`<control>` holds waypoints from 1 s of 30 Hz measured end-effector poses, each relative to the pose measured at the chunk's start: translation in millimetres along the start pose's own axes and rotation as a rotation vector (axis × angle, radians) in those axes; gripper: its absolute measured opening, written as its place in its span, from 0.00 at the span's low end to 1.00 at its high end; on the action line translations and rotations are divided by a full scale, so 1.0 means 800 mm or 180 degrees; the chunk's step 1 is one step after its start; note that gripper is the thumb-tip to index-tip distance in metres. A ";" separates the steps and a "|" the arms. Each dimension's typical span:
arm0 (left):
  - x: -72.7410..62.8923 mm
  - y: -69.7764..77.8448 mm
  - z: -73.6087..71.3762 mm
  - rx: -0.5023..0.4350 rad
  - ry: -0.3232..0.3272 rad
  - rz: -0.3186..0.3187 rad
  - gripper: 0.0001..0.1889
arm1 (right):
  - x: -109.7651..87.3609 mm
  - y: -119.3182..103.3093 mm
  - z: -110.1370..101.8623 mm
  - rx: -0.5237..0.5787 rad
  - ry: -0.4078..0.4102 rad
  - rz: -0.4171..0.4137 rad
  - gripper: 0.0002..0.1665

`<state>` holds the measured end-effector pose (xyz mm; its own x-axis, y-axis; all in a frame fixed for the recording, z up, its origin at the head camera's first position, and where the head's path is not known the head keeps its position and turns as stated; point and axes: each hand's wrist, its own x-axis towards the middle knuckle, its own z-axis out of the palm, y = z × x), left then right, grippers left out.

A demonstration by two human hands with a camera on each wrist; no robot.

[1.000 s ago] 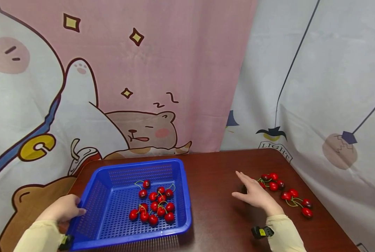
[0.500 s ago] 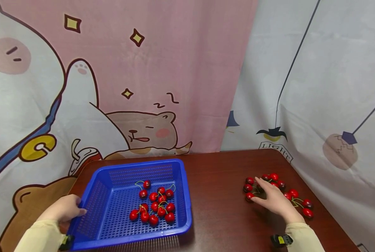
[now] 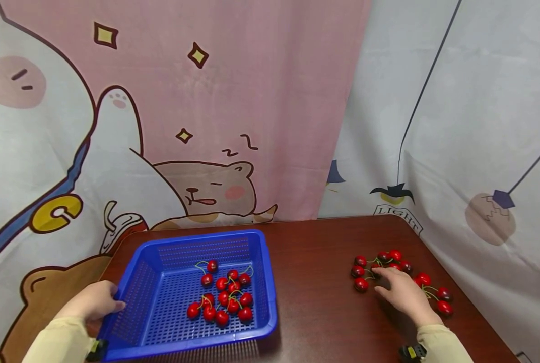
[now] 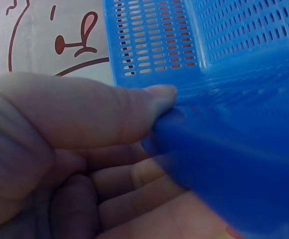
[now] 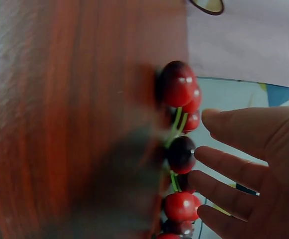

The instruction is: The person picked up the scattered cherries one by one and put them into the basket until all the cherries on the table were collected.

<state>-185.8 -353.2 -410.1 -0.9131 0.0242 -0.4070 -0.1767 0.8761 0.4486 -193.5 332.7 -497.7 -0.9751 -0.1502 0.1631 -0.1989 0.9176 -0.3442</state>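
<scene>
My left hand (image 3: 90, 302) grips the left side of a blue plastic basket (image 3: 170, 297). In the left wrist view the thumb (image 4: 99, 112) lies over the basket's rim (image 4: 149, 79), with the fingers underneath. Red cherries (image 3: 222, 318) with green stems lie in the basket's right half. My right hand (image 3: 406, 295) reaches low over a cluster of cherries (image 3: 360, 285) on the table's right side. The right wrist view has its fingertips right at a dark cherry (image 5: 181, 153), thumb and fingers apart. The hand hides some of the cherries in the head view.
A brown wooden table (image 3: 315, 282) carries the basket and the loose cherries. Another group of cherries (image 3: 443, 294) lies near the table's right edge, beside my right wrist. A printed curtain (image 3: 274, 126) hangs behind the table and along its right side.
My right hand has moved right and down to the cherries, uncovering those on the cluster's left side. My left hand and the basket have stayed in place.
</scene>
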 end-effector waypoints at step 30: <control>-0.005 0.006 0.001 -0.0011 0.0062 -0.0034 0.15 | 0.009 0.002 0.027 -0.0432 -0.0137 0.0278 0.14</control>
<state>-182.4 -348.7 -406.7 -0.9181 0.0056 -0.3963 -0.1877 0.8745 0.4472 -203.3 325.2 -517.2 -0.9920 -0.0808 0.0972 -0.1011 0.9687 -0.2268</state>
